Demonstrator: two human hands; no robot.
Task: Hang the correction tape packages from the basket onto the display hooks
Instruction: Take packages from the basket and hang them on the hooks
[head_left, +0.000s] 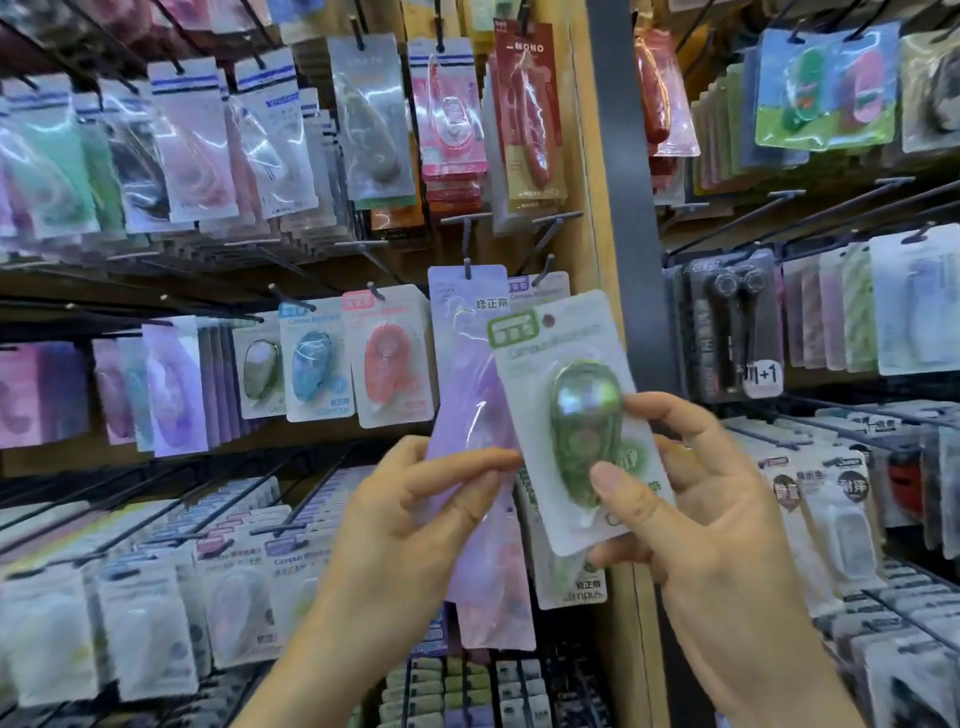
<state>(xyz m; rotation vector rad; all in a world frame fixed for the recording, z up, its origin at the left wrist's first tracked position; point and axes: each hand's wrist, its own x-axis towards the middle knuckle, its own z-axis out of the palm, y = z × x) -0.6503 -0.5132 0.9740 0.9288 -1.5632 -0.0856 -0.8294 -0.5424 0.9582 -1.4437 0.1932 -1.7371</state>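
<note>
Your right hand (727, 493) pinches the green correction tape package (566, 415) at frame centre, not yet on any hook (545, 254); your left hand (415, 509) pinches the hanging lavender package (467, 374) beside it.

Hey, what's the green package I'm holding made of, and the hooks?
Green package: looks like pale card behind a clear glossy plastic blister, given the glare on its dome. Hooks: thin dark rods, probably painted metal.
</note>
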